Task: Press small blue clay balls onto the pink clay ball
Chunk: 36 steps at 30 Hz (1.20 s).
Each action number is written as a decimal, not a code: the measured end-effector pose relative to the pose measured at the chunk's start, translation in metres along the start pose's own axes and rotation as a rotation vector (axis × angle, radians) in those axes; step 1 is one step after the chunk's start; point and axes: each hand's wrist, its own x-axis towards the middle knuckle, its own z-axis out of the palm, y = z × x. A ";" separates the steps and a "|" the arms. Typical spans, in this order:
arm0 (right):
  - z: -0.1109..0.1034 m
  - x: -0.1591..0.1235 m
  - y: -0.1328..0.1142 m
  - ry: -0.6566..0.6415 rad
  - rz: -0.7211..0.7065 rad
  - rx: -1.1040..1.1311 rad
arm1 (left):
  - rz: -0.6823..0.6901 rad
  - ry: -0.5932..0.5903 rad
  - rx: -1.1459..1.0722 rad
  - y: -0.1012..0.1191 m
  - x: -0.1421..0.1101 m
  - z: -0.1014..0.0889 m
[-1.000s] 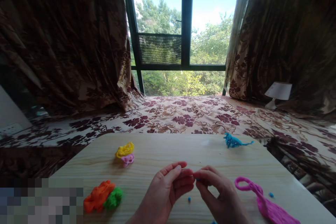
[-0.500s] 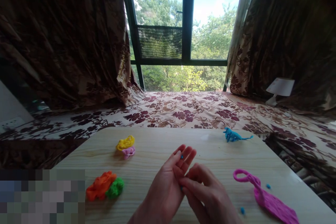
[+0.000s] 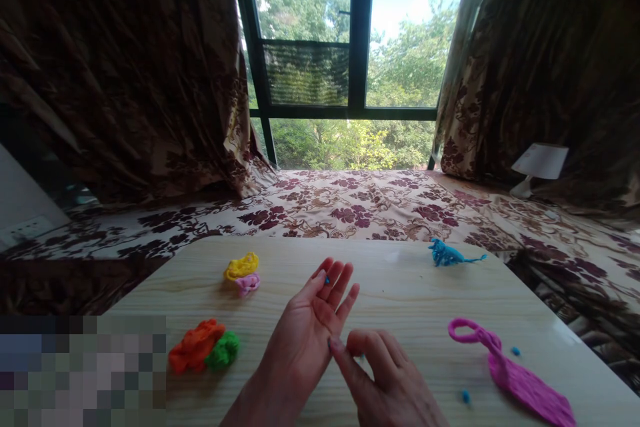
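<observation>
Head: inside table edge (image 3: 380,241), left hand (image 3: 306,323) pinches blue bit (image 3: 327,280); right hand (image 3: 383,373), grip unclear.

This looks like a room in a home: patterned curtains (image 3: 125,80) frame a wide window (image 3: 360,67) onto trees, a small white-shaded lamp (image 3: 540,161) stands on floral fabric (image 3: 350,203), and a wall socket (image 3: 26,229) shows beyond the pale wooden counter (image 3: 400,300).

Left hand (image 3: 305,327) palm up, thumb holding blue bit (image 3: 327,280).
</observation>
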 end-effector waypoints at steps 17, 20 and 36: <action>-0.005 0.000 0.000 -0.088 -0.021 0.016 | -0.057 0.029 0.061 -0.008 -0.001 -0.001; -0.005 -0.003 0.003 -0.128 0.015 0.001 | -0.071 0.024 0.088 -0.012 -0.002 -0.002; -0.015 -0.004 0.014 -0.157 0.226 0.300 | -0.130 0.035 0.185 -0.019 0.002 -0.013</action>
